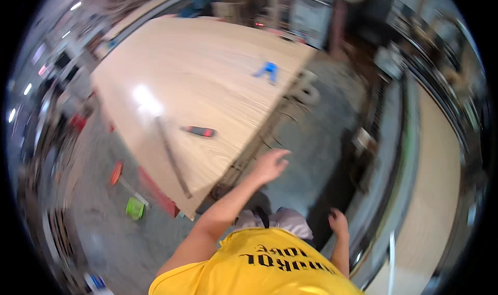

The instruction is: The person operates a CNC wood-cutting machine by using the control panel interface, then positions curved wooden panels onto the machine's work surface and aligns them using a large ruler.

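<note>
My left hand (271,166) is raised beside the near right edge of a wood-grained panel (207,77). It is empty, with its fingers apart, and does not touch the panel. Lower on the right hangs my right hand (338,223), near the long grey machine bed. Its loosely bent fingers look apart and I see nothing in them, though it is blurred. Lying on the panel are a tool with a black and red handle (201,131), a long dark thin strip (174,159) and a blue forked tool (268,72) that looks like a clamp.
A long grey machine bed (397,155) runs along my right, with another pale board (433,186) beyond it. On the floor to the left lie a green object (135,208) and an orange-handled thing (116,173). Cartons (228,12) stand past the panel's far edge.
</note>
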`<state>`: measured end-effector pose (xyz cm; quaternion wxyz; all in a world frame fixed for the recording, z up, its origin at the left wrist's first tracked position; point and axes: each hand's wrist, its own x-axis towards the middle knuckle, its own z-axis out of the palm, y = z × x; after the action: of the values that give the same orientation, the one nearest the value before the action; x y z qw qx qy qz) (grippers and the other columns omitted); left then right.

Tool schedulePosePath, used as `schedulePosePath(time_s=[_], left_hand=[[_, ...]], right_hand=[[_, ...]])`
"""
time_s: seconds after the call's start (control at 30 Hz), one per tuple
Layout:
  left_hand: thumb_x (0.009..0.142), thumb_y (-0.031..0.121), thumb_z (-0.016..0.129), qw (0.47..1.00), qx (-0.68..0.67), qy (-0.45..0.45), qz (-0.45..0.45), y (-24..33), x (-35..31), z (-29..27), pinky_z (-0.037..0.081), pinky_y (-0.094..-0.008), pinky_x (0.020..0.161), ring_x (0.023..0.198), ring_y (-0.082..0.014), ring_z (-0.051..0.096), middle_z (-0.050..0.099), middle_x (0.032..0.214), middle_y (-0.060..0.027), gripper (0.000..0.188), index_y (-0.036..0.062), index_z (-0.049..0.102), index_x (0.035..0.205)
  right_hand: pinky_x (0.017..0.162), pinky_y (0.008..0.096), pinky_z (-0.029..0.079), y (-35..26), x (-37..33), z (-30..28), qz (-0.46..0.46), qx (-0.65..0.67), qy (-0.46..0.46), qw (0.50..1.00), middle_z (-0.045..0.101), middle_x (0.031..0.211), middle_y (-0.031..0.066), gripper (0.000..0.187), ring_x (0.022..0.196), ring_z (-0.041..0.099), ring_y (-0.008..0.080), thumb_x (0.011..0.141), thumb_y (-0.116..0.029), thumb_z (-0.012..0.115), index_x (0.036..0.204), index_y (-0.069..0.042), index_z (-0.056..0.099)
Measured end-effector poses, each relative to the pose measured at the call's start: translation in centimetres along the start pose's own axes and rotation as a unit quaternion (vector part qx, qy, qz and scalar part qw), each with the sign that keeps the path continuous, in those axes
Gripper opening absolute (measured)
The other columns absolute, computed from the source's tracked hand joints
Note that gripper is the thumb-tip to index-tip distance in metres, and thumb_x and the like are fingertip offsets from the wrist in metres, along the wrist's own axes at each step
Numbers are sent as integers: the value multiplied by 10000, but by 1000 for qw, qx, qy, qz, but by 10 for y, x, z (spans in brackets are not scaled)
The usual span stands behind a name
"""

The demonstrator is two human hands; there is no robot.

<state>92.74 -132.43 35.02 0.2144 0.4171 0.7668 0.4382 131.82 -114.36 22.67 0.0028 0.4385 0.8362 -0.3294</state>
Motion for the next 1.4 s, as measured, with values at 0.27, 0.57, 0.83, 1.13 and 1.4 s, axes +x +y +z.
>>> schedulePosePath(time_s=[0.27,0.57,0.83,1.13,1.4], left_hand=[[994,388,594,968,7,-79,-240,-168,-33,91,452,-441,1086,1302,-390,555,550,1451,-216,588,90,485,1490],[889,299,722,573,-55,271,-772,-218,-495,157,545,-480,929,1103,-324,688,702,1217,-204,456,35,680,1257],[890,315,671,394,-296,482,-725,-199,-543,230,550,-452,875,1042,-374,702,727,1139,-213,392,44,729,1167],[880,281,673,453,-294,552,-635,-247,-615,113,522,-407,914,1049,-330,694,726,1103,-226,396,-9,699,1150],[893,283,675,452,-216,511,-699,-345,-758,-59,532,-413,920,1104,-296,688,732,1144,-203,383,39,723,1185]], right_hand=[[920,460,531,-78,227,20,-163,-182,-256,935,713,1134,223,350,1067,681,379,906,-210,638,1208,-44,699],[830,338,501,-424,274,8,-511,223,-95,824,640,940,136,167,868,625,243,966,4,560,1097,17,662],[955,444,480,-559,50,138,-724,11,-262,639,664,1171,152,318,1081,616,356,884,-64,666,1202,-62,664],[1063,487,431,-634,-53,259,-727,-127,-200,644,601,1320,157,407,1260,534,378,851,-80,701,1251,-93,631],[1007,486,452,-693,-100,359,-670,-169,-212,691,626,1281,151,430,1177,571,367,864,-135,712,1283,-110,623]])
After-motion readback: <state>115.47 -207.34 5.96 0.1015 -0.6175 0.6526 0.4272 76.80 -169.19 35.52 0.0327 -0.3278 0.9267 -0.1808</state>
